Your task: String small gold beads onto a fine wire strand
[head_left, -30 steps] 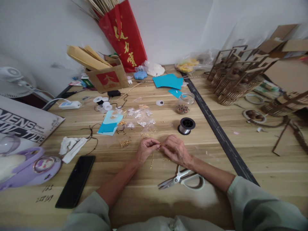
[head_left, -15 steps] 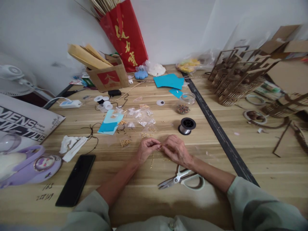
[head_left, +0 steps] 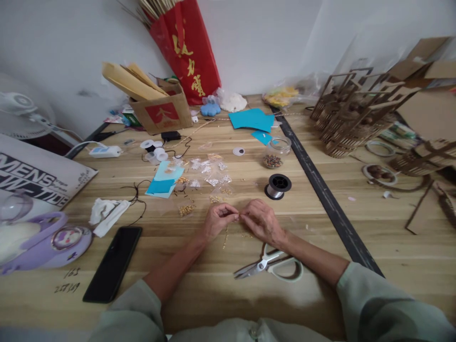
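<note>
My left hand (head_left: 220, 220) and my right hand (head_left: 261, 220) meet fingertip to fingertip above the wooden table (head_left: 199, 285). Both are closed in a pinch; what lies between the fingertips is too small to make out. A thin gold chain (head_left: 225, 236) hangs or lies just below my left fingertips. Small gold pieces (head_left: 247, 236) rest under my right hand. White-handled scissors (head_left: 267, 265) lie slightly spread beside my right wrist. Behind my hands are bags of gold beads (head_left: 186, 209), bags of silvery pieces (head_left: 213, 181) and a black spool of wire (head_left: 277, 186).
A black phone (head_left: 112, 264) and white tissue (head_left: 107, 214) lie at left. Farther back are blue cards (head_left: 251, 119), a glass jar of beads (head_left: 273, 160) and a cardboard box (head_left: 162, 113). Brown woven baskets (head_left: 342, 128) stand at the right, past a black strip (head_left: 317, 183).
The view has shifted very slightly. Both hands keep nearly the same place and pinch.
</note>
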Action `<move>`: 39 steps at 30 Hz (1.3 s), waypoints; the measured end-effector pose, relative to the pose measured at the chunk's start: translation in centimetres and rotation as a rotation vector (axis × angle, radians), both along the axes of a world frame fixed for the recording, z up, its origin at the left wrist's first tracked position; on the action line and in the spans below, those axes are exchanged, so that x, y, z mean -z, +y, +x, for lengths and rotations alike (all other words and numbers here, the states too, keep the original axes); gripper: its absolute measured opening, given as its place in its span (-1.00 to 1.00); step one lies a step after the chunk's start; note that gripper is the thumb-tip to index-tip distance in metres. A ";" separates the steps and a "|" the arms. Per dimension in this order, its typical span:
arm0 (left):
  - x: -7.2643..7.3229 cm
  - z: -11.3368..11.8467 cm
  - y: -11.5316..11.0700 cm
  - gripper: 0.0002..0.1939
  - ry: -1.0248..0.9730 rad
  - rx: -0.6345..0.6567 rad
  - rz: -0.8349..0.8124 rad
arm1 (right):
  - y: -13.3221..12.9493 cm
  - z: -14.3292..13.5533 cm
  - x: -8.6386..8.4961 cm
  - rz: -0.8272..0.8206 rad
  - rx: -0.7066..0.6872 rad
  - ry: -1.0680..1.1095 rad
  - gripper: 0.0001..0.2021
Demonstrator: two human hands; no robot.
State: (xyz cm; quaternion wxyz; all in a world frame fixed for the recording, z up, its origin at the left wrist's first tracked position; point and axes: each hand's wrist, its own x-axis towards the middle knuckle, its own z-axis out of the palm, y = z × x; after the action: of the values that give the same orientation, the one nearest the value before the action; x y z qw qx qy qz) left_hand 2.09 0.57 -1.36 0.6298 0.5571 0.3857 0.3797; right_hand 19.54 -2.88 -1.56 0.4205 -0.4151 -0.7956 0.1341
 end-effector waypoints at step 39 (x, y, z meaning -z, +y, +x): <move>-0.4 -0.2 -0.1 -0.81 0.058 0.031 0.071 | -0.1 -0.1 -0.3 -0.247 -0.009 0.113 -0.85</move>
State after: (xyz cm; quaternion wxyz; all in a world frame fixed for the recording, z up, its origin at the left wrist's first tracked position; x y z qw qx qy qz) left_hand 1.88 0.48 -0.96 0.6040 0.5959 0.3812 0.3671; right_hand 19.43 -2.97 -1.29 0.4097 -0.4521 -0.7498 0.2561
